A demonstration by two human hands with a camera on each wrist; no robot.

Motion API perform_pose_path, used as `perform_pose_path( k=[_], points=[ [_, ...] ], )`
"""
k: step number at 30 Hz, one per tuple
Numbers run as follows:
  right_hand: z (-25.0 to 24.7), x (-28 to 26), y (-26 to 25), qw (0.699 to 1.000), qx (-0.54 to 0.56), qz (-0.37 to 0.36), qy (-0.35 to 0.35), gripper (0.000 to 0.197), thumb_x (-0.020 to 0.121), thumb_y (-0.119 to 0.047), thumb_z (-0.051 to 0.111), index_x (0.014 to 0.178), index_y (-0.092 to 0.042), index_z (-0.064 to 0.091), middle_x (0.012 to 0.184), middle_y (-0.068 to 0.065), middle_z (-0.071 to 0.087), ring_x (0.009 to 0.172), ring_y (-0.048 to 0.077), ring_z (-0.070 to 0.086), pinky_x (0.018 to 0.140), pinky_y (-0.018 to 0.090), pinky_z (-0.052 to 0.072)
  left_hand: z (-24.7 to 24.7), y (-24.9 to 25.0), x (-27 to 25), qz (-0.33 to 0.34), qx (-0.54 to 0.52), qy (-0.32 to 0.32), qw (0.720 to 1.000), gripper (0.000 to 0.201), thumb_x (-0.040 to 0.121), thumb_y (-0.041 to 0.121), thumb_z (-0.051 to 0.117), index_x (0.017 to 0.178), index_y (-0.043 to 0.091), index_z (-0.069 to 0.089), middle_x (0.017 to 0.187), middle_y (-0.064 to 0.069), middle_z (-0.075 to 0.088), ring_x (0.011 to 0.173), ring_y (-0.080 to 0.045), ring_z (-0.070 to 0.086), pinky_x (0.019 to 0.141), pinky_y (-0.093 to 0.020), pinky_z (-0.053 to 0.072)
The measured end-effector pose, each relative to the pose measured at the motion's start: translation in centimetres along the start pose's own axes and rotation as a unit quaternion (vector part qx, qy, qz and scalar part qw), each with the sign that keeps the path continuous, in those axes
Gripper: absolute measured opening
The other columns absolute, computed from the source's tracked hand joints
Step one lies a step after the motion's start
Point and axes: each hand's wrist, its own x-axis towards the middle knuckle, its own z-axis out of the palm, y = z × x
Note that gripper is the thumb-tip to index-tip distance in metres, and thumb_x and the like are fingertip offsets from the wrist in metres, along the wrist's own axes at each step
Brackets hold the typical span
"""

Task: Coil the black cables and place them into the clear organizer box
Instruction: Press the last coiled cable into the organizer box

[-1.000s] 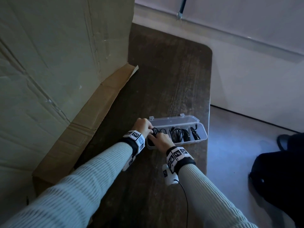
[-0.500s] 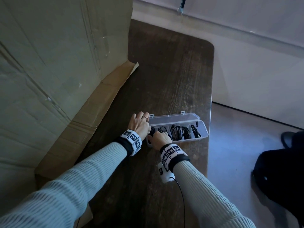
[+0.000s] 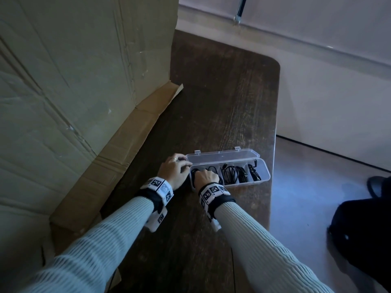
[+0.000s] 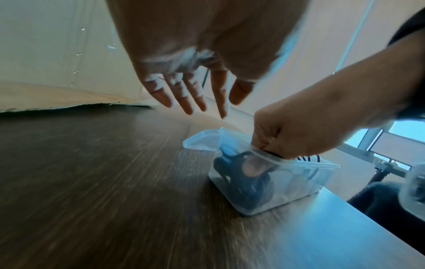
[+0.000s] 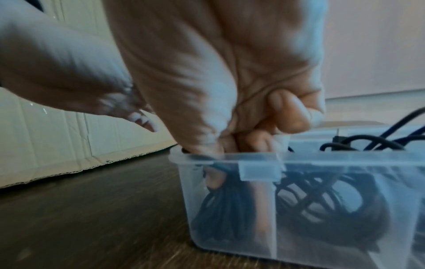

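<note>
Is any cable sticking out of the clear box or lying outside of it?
Nothing lies outside. In the organizer box, one cable end rises above the far rim at the right compartment, so the lid might catch it. The right hand is pushing a coil into the left compartment.

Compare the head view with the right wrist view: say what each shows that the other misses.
Head view only: the whole organizer box with its open lid, the far compartments' cables, and the floor beyond the table.

Right wrist view only: through the clear wall, the right hand's fingers pushing a coiled cable into the end compartment.

Both: the right hand, the left hand and the cardboard.
</note>
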Motion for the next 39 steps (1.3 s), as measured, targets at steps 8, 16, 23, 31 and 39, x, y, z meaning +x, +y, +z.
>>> perform_pose_path(
  k=[8,16,23,31,39],
  points=[
    [0.0,-0.3,0.5,0.984,0.142,0.043,0.095,0.020,0.092,-0.010,0.057,0.110,-0.004,0.062,0.114,0.013,0.065,0.105,0.028,0.063,0.084,0.034,0.052,0.0,-1.1,-1.3,-0.142,-0.143,-0.061,0.978,0.024,0.095,0.020,0.051,0.114,0.023,0.064,0.128,0.002,0.053,0.102,-0.013,0.059,0.095,-0.032,0.049],
    [1.2,-2.6,4.9,0.909,0.304,-0.015,0.284,0.013,0.089,-0.011,0.062,0.097,-0.006,0.070,0.106,0.009,0.063,0.094,0.020,0.059,0.080,0.024,0.047,-0.3,0.5,-0.2,-0.206,-0.128,-0.061,0.968,0.046,0.093,0.024,0.053,0.136,0.011,0.045,0.139,-0.009,0.046,0.123,-0.022,0.050,0.105,-0.034,0.039],
    [1.1,-1.3,16.1,0.888,0.281,0.201,0.303,0.050,0.095,-0.024,0.053,0.139,-0.003,0.040,0.141,0.021,0.040,0.127,0.037,0.040,0.102,0.048,0.040,-0.3,1.3,1.3,-0.292,-0.229,-0.125,0.920,0.078,0.094,0.039,0.050,0.149,0.000,0.011,0.151,-0.016,0.033,0.137,-0.031,0.035,0.110,-0.036,0.029],
    [2.6,-1.3,17.9,0.862,0.421,0.219,0.177,0.061,0.102,-0.040,0.035,0.146,0.001,0.028,0.151,0.020,0.033,0.138,0.033,0.034,0.112,0.040,0.027,0.3,1.0,2.8,-0.333,-0.461,-0.052,0.821,0.066,0.076,0.020,0.070,0.129,0.004,0.035,0.108,-0.014,0.065,0.094,-0.022,0.067,0.078,-0.031,0.055],
    [5.7,-4.8,15.6,0.875,0.396,0.221,0.170,0.049,0.102,-0.038,0.034,0.118,0.002,0.059,0.122,0.023,0.056,0.112,0.035,0.053,0.101,0.040,0.040,-1.7,0.1,0.3,-0.325,-0.517,-0.051,0.790,0.019,0.089,0.029,0.055,0.091,0.012,0.063,0.058,0.003,0.064,0.054,-0.010,0.059,0.049,-0.019,0.044]
  ],
)
